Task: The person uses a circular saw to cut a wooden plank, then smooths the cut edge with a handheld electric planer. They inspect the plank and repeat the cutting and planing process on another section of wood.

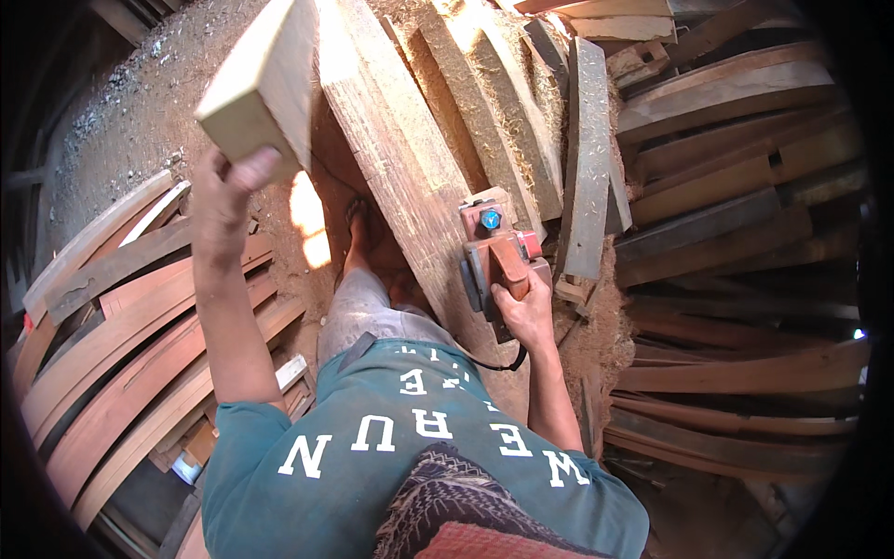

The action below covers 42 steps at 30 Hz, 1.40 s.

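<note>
My left hand [226,200] is raised at the upper left, its thumb and fingers gripping the near end of a thick, pale wooden beam [265,88]. That beam tilts up and away, its far end cut off by the picture's upper edge. On the right, my right hand [526,307] is wrapped around the handle of an electric hand planer [482,252] with a blue round knob. The planer rests on a long wooden plank [400,140] that slants away in front of me. A dark cord shows by the planer's rear.
Several timber pieces dusted with shavings [475,102] lie right of the plank. Stacked curved boards [140,326] fill the left side, and another stack [736,233] fills the right. Sawdust covers the floor [140,102]. My bare foot [357,216] stands left of the plank.
</note>
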Each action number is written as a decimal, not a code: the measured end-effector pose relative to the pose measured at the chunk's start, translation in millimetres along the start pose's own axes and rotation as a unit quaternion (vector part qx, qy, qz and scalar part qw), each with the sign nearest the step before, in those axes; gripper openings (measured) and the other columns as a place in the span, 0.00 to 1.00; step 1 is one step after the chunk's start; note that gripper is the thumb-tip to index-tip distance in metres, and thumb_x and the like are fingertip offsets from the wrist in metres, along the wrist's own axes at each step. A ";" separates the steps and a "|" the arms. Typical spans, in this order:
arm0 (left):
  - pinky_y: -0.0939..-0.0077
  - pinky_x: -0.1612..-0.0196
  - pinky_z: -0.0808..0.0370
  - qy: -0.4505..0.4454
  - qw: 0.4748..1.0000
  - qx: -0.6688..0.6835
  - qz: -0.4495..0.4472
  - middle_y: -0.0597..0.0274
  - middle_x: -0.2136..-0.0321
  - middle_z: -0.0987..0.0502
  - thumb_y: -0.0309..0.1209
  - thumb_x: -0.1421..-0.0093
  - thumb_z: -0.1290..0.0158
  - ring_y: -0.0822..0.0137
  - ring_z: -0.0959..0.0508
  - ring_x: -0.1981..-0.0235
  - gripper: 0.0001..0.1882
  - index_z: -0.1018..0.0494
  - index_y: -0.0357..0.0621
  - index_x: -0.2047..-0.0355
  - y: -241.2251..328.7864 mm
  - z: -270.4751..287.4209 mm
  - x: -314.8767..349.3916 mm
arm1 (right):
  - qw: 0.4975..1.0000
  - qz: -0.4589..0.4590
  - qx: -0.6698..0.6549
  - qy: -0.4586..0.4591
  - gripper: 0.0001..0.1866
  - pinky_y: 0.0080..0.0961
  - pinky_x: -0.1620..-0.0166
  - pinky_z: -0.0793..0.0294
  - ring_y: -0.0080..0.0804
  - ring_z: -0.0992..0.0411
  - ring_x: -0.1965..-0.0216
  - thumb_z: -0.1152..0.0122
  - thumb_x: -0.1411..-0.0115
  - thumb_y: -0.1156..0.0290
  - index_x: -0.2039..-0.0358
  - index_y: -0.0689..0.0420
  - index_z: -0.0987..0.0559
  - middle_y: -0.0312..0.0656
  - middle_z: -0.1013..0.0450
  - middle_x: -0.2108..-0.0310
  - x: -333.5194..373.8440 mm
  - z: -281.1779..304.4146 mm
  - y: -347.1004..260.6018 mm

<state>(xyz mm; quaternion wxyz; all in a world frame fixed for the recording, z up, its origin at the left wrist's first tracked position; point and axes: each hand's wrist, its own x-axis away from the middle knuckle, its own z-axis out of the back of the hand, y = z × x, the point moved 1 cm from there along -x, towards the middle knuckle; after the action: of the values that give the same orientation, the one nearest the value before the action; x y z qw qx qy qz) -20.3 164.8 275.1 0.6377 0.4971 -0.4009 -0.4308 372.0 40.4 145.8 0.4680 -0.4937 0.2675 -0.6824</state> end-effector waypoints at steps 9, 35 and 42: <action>0.51 0.26 0.36 -0.153 0.966 -0.198 0.058 0.41 0.32 0.31 0.39 0.57 0.20 0.43 0.32 0.30 0.55 0.33 0.36 0.30 -218.9 -113.4 67.2 | 0.996 0.033 -0.071 0.037 0.20 0.29 0.49 0.21 0.24 0.21 0.54 0.28 0.39 0.76 0.47 0.65 0.19 0.41 0.17 0.55 -10.0 -1.0 -13.8; 0.51 0.43 0.25 -0.568 0.786 -0.211 -0.120 0.49 0.32 0.30 0.22 0.41 0.46 0.47 0.22 0.45 0.32 0.29 0.39 0.33 -163.7 -83.5 -59.1 | 0.975 0.149 0.136 -0.087 0.16 0.45 0.56 0.17 0.56 0.15 0.62 0.34 0.40 0.63 0.60 0.64 0.16 0.61 0.18 0.68 -399.1 -241.8 -268.7; 0.58 0.53 0.27 -0.527 0.769 -0.331 -0.143 0.66 0.20 0.47 0.18 0.41 0.48 0.55 0.24 0.57 0.43 0.41 0.43 0.23 -191.4 -46.5 -125.3 | 0.904 0.354 0.232 -0.062 0.14 0.37 0.68 0.19 0.39 0.18 0.73 0.43 0.34 0.66 0.53 0.49 0.12 0.48 0.17 0.72 -578.1 -350.3 -386.8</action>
<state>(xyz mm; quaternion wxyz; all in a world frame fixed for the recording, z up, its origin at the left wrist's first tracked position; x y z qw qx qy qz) -43.9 271.3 68.6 0.3823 0.0016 -0.4311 -0.8173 -53.5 690.3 91.7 0.7957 -0.2855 0.2295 -0.4824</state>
